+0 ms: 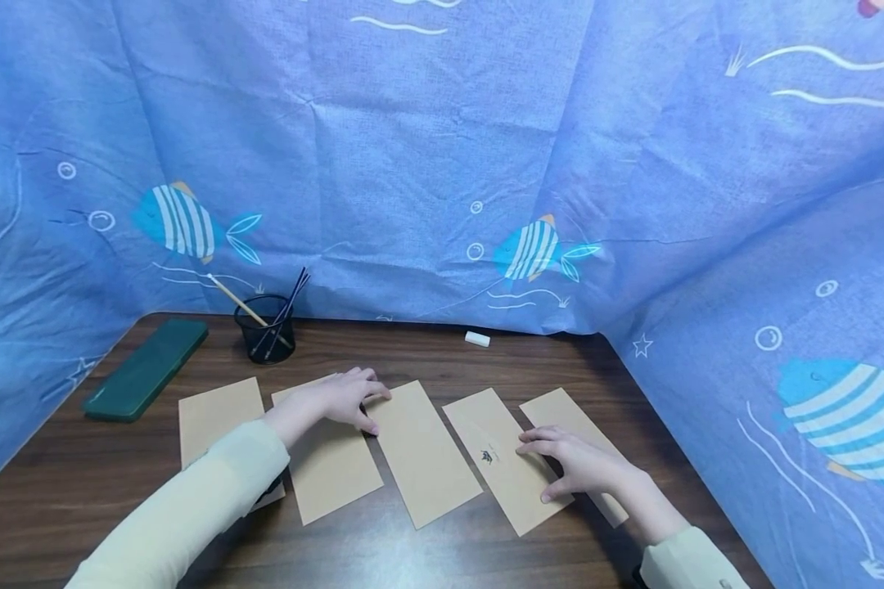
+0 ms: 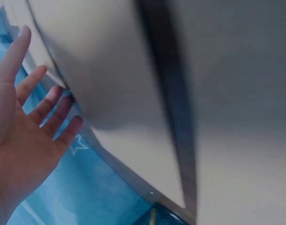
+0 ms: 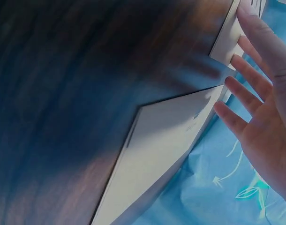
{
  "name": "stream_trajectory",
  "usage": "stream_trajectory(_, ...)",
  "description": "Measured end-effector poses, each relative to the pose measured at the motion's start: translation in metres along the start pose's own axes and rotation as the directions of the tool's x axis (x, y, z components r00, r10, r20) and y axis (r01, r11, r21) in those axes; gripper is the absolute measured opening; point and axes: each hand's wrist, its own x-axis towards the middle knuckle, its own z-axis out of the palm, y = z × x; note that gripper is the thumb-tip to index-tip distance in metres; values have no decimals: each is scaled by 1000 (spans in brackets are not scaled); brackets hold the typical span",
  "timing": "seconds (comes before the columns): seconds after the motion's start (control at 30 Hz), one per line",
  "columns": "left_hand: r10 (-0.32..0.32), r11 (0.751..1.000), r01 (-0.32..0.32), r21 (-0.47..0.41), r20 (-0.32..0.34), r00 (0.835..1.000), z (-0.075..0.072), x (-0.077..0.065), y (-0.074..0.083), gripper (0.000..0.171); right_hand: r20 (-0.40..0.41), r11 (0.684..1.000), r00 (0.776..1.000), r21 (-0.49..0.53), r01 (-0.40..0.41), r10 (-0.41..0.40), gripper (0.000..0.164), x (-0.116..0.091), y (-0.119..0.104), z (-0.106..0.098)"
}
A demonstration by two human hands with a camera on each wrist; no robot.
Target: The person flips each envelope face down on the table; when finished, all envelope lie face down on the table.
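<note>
Several flat tan paper rectangles, envelopes or thin booklets, lie in a slanting row across the wooden table. My left hand [image 1: 346, 399] is spread at the gap between the second rectangle [image 1: 331, 474] and the middle rectangle [image 1: 427, 466], its fingertips at the middle one's upper left edge. A dark print marks the fourth rectangle [image 1: 504, 483]. Over that one and the rightmost rectangle [image 1: 560, 409] is my right hand [image 1: 578, 462], fingers apart and slightly bent. Neither hand holds anything; whether fingertips touch the paper, I cannot tell. My left sleeve partly covers the leftmost rectangle [image 1: 214, 417].
A dark green case [image 1: 147, 368] lies at the table's left. Behind the row stand a black mesh pen cup [image 1: 265, 335] with several sticks or pens, and a small white block [image 1: 477, 339]. A blue fish-print cloth [image 1: 412, 164] hangs around the table [image 1: 383, 352].
</note>
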Motion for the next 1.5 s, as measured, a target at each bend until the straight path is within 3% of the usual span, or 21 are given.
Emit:
stream_trajectory(0.1, -8, 1000, 8, 4, 28, 1000, -7, 8, 5, 63, 11, 1000, 1000, 5, -15, 15, 73, 1, -1, -1)
stream_trajectory(0.27, -13, 1000, 13, 9, -1, 1000, -10, 28, 20, 67, 32, 999, 999, 26, -36, 36, 72, 0, -3, -1)
stream_trajectory(0.43, 52, 998, -53, -28, -27, 998, -6, 47, 43, 67, 36, 998, 998, 45, -48, 46, 71, -1, -1, 0)
stream_trajectory(0.7, 115, 985, -111, -132, 19, 993, 5, 69, 69, 64, 48, 996, 997, 63, -66, 63, 72, -3, 0, 2)
stream_trajectory(0.9, 121, 983, -120, -142, 0, 993, 18, 78, 74, 62, 49, 995, 997, 74, -61, 57, 72, -3, 0, 3)
stream_trajectory(1.1, 127, 976, -130, -174, -32, 991, 20, 78, 75, 61, 46, 995, 997, 83, -59, 55, 71, -2, 0, 1)
stream_trajectory(1.37, 109, 969, -108, -222, -6, 994, 21, 79, 74, 64, 57, 994, 996, 88, -69, 64, 71, -3, -2, 1)
stream_trajectory(1.5, 114, 947, -110, -303, -5, 994, 22, 82, 72, 63, 50, 994, 997, 82, -66, 62, 71, -3, -1, 1)
